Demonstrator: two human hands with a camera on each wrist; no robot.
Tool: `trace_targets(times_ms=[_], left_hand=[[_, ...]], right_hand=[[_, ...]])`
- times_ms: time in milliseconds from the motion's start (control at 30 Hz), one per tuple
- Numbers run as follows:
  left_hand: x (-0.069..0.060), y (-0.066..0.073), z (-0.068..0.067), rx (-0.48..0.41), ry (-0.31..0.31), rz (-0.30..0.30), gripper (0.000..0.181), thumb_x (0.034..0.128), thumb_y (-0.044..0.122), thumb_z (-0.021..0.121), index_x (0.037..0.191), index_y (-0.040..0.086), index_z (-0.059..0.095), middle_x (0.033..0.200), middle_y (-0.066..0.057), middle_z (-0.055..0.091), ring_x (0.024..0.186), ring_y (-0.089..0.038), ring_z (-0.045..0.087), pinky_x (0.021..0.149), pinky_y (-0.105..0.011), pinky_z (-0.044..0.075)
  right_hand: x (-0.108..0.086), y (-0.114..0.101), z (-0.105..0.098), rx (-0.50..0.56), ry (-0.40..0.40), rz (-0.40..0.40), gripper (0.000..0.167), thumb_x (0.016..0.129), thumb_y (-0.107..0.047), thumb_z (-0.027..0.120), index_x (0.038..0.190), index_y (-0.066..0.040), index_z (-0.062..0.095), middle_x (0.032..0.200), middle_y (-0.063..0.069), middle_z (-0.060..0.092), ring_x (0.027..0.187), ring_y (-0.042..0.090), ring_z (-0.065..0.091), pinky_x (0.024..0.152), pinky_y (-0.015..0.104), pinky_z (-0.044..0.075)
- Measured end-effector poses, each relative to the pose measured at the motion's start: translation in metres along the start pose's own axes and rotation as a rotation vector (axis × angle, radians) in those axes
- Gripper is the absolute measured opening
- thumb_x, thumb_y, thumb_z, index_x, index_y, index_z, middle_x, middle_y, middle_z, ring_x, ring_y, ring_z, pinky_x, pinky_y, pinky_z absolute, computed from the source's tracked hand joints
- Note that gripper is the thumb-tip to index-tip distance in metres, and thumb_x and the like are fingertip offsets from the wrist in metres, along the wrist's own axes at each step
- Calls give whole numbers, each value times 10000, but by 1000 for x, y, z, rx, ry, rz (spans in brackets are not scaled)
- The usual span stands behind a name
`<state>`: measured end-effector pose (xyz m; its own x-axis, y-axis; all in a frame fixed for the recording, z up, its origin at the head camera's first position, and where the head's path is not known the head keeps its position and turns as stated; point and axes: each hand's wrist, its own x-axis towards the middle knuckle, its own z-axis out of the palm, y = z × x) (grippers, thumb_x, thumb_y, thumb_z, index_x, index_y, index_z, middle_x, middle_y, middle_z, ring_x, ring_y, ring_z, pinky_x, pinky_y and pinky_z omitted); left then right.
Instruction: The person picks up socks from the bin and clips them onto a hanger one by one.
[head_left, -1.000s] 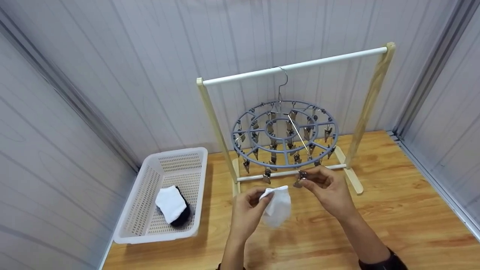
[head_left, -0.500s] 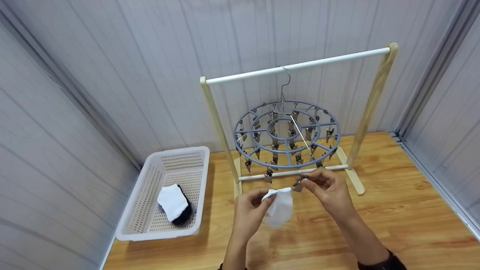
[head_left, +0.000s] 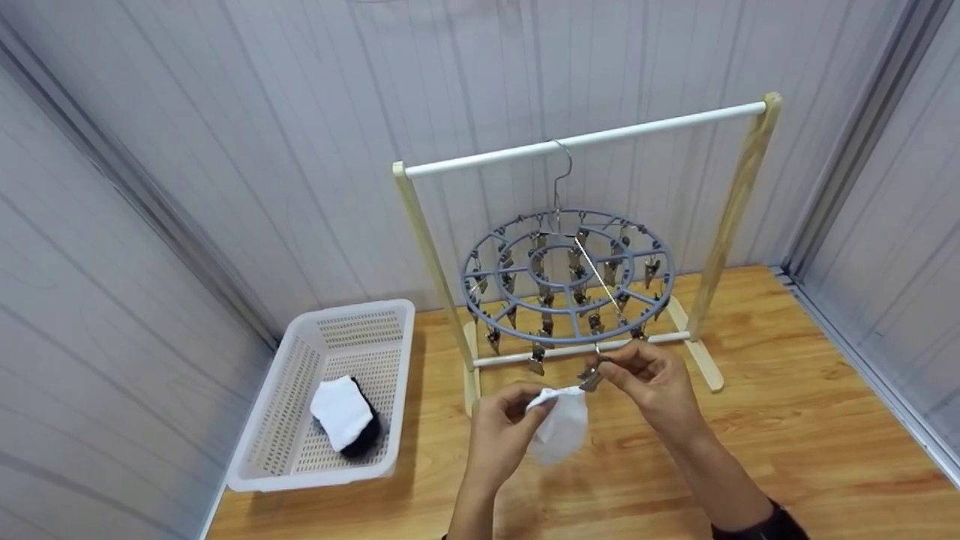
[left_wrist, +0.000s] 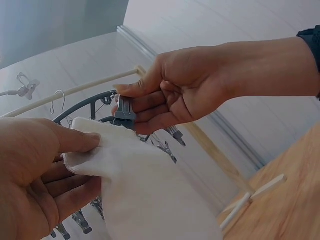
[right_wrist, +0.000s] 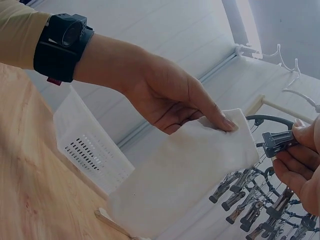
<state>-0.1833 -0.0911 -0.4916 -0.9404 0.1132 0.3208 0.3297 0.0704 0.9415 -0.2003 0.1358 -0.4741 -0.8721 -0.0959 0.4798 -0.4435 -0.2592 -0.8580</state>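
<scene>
A white sock (head_left: pixel 562 433) is pinched by the left hand (head_left: pixel 499 431), a clip (right_wrist: pixel 277 144) by the right hand (head_left: pixel 664 386). Likely light and limp, the sock is best held at its edge.

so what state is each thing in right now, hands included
Left hand: pinching the held sock near its edge
Held sock: hanging down, cuff end up
Right hand: holding a clip
Clip: near the held sock's edge, cannot tell if open
Other clips: hanging, nothing visible in them
Round hanger: hooked on the rack
Rack: standing upright
Basket: uncovered
White sock: in the basket, atop something dark
</scene>
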Motion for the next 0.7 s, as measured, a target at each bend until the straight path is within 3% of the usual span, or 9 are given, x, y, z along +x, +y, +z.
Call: trace_targets(times_ms=[233,433,700], left_hand=[[4,1,1,-11,-14,-15,72,929,38,806,999,22,814,963,-80,792,857,-142,752,771,-257,607],[9,5,6,-79,-64,3,85,937,35,797,1018,12,799,983,-85,780,871,-178,756,767,-278,616],[12,8,10,-89,-67,20,91,946,40,790,1029,5,798,996,-94,785,881,-181,768,779,-295,626]], right_hand=[[-1,1,2,26,-18,-42,60,952,158,659,1006,184,649,1012,180,790,927,221,780,838,297,618],[-1,3,1,57,-51,-49,57,964,152,648,1018,170,643,1032,208,782,973,251,782,899,345,613],[1,5,-1,37,-77,-63,74,969,153,644,1041,154,663,1027,246,769,953,253,781,898,359,614]])
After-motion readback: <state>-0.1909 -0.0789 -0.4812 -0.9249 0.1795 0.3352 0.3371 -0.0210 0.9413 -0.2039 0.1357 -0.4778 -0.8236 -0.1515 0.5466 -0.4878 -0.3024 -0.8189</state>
